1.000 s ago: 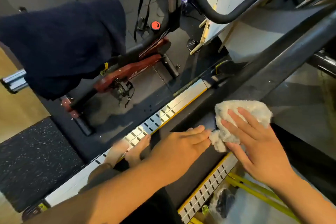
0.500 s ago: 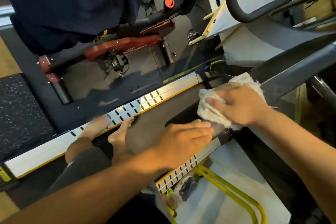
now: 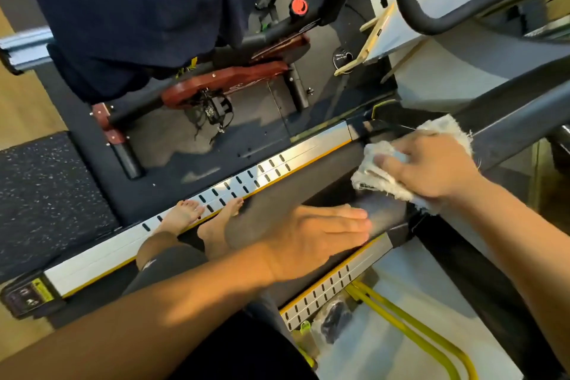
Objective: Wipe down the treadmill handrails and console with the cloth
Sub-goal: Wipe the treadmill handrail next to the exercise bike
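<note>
Our right hand (image 3: 431,166), gripping the cloth (image 3: 370,176), has slid up the handrail (image 3: 524,133); our left hand (image 3: 308,237) rests flat behind.

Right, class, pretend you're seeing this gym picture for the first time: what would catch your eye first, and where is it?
The right hand gripping a crumpled white cloth against the dark handrail, right of centre, draws the eye first. Just below it the left hand lies flat, fingers straight, on the same rail. Behind them, a big dark blue garment hangs at top left above a red exercise bike.
</note>
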